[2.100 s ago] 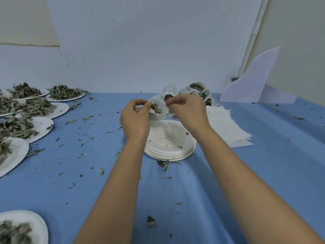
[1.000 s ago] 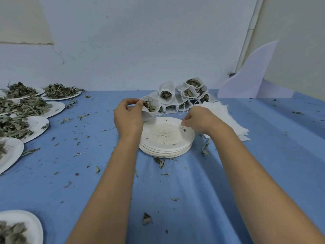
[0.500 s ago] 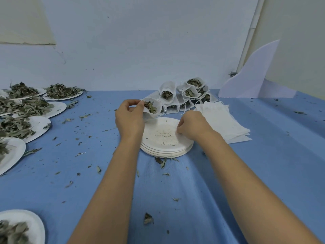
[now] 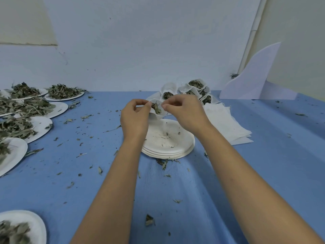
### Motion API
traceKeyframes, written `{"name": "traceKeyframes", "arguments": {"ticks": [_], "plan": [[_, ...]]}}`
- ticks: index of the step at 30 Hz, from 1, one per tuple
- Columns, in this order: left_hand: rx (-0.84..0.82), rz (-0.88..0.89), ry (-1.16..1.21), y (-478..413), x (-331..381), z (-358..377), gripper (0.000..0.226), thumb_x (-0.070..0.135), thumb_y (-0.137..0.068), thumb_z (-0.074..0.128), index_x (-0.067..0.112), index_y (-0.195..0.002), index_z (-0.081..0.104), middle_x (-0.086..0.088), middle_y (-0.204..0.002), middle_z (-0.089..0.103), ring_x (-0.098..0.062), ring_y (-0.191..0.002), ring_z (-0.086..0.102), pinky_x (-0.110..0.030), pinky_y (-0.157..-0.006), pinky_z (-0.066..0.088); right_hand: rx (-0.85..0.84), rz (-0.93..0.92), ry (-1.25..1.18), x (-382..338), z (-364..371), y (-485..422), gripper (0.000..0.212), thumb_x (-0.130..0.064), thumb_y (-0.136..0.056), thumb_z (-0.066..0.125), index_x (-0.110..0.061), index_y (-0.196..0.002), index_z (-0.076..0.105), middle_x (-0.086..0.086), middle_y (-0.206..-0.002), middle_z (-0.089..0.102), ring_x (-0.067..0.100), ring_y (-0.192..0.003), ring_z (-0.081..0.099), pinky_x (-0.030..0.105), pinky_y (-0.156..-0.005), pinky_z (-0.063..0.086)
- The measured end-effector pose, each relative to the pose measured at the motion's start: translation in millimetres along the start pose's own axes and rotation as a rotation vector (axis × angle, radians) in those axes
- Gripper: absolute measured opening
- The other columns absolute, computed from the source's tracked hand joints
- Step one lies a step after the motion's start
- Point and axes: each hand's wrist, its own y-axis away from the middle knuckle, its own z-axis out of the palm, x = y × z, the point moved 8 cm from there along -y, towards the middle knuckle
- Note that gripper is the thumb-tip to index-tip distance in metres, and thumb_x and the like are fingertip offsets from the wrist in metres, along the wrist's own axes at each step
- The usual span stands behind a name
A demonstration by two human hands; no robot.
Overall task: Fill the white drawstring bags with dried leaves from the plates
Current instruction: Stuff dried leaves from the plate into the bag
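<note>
Above the stacked plates (image 4: 175, 153), both hands (image 4: 135, 118) (image 4: 184, 111) pinch an open, leaf-filled white bag (image 4: 155, 117).

Soft, even, cool light. Faint shadows on the worktop (image 4: 175, 191) under the forearms (image 4: 114, 191). Right of the right hand (image 4: 184, 111) the wall pipe (image 4: 249, 41) leans, lens-bent; the plate (image 4: 35, 224) below-left of the left hand (image 4: 135, 118) is blurred.

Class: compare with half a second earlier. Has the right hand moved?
Yes. The right hand has left the right side of the plate stack and gone away from the person, to the mouth of the bag in the left hand.
</note>
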Motion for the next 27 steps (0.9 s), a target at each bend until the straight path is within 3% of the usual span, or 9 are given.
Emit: {"name": "traceKeyframes", "arguments": {"ticks": [2, 4, 8, 11, 13, 15, 20, 24, 27], "plan": [[-0.042, 0.045, -0.007, 1.8, 6.2, 4.5, 0.010, 0.021, -0.087, 0.065, 0.025, -0.079, 0.063, 0.010, -0.060, 0.056, 0.002, -0.046, 0.048, -0.016, -0.054, 0.039, -0.069, -0.084, 0.204, -6.4, 10.5, 2.1, 0.025, -0.012, -0.091, 0.054, -0.016, -0.106, 0.073, -0.005, -0.098, 0.071, 0.000, -0.079, 0.057, 0.004, -0.065, 0.038], [-0.073, 0.085, -0.032, 3.5, 11.0, 8.5, 0.009, 0.021, -0.087, 0.066, 0.025, -0.079, 0.064, 0.011, -0.059, 0.057, 0.003, -0.047, 0.048, -0.016, -0.054, 0.038, -0.079, -0.128, 0.355, -3.0, 17.1, 3.7, 0.032, -0.012, -0.090, 0.049, -0.022, -0.111, 0.071, 0.000, -0.106, 0.066, 0.008, -0.087, 0.054, 0.015, -0.073, 0.040], [-0.097, 0.117, -0.048, 3.1, 14.7, 10.8, 0.013, 0.022, -0.087, 0.067, 0.028, -0.077, 0.063, 0.010, -0.069, 0.062, 0.000, -0.061, 0.055, -0.015, -0.058, 0.042, 0.183, -0.013, 0.005, 12.1, -7.9, 3.1, 0.025, -0.015, -0.085, 0.058, -0.023, -0.109, 0.065, -0.006, -0.108, 0.043, 0.002, -0.093, 0.048, 0.024, -0.085, 0.043], [-0.152, 0.132, -0.008, 5.9, 18.5, 15.4, 0.014, 0.016, -0.087, 0.066, 0.027, -0.078, 0.062, 0.011, -0.071, 0.063, 0.003, -0.061, 0.054, -0.011, -0.058, 0.044, 0.075, 0.140, -0.220, 30.5, -2.6, 2.1, 0.046, -0.017, -0.088, 0.062, -0.027, -0.131, 0.048, 0.001, -0.124, 0.051, 0.009, -0.098, 0.057, 0.026, -0.078, 0.051], [-0.169, 0.143, -0.041, 6.5, 20.1, 17.8, 0.016, 0.014, -0.086, 0.064, 0.027, -0.077, 0.062, 0.009, -0.073, 0.062, 0.000, -0.065, 0.056, -0.012, -0.060, 0.045, -0.081, 0.256, -0.354, 39.1, 12.7, 3.8, 0.042, -0.012, -0.094, 0.055, -0.022, -0.135, 0.051, 0.008, -0.124, 0.059, 0.018, -0.080, 0.069, 0.025, -0.064, 0.056], [-0.143, 0.174, -0.158, 7.1, 21.9, 17.1, 0.015, 0.014, -0.084, 0.062, 0.026, -0.076, 0.062, 0.009, -0.072, 0.060, -0.004, -0.066, 0.055, -0.018, -0.061, 0.044, -0.073, 0.308, -0.448, 41.5, 15.0, 3.5, 0.036, -0.002, -0.095, 0.047, -0.014, -0.126, 0.061, 0.011, -0.120, 0.062, 0.022, -0.068, 0.071, 0.024, -0.063, 0.058], [0.000, 0.365, -0.501, 6.2, 49.2, 10.0, 0.008, 0.018, -0.084, 0.054, 0.018, -0.090, 0.060, -0.001, -0.076, 0.060, -0.021, -0.070, 0.057, -0.034, -0.061, 0.045, 0.062, 0.222, -0.479, 25.7, 3.4, -8.8, 0.033, 0.004, -0.093, 0.043, -0.006, -0.114, 0.067, 0.005, -0.100, 0.066, 0.022, -0.077, 0.072, 0.024, -0.069, 0.058], [-0.052, 0.414, -0.302, -17.6, 82.1, 26.2, 0.019, 0.016, -0.090, 0.051, 0.017, -0.109, 0.056, 0.000, -0.081, 0.059, -0.023, -0.063, 0.066, -0.044, -0.066, 0.055, 0.221, 0.095, -0.413, -1.1, -29.9, -43.3, 0.034, 0.003, -0.092, 0.043, -0.009, -0.111, 0.069, -0.001, -0.088, 0.069, 0.011, -0.073, 0.069, 0.028, -0.074, 0.059], [-0.145, 0.383, -0.225, -41.9, 92.1, 55.7, 0.024, 0.010, -0.092, 0.051, 0.017, -0.113, 0.062, -0.004, -0.089, 0.064, -0.017, -0.068, 0.069, -0.041, -0.070, 0.058, 0.298, 0.035, -0.327, -9.4, -55.6, -72.4, 0.035, 0.001, -0.091, 0.043, -0.010, -0.111, 0.069, 0.006, -0.102, 0.070, 0.007, -0.077, 0.066, 0.023, -0.077, 0.057]]}}
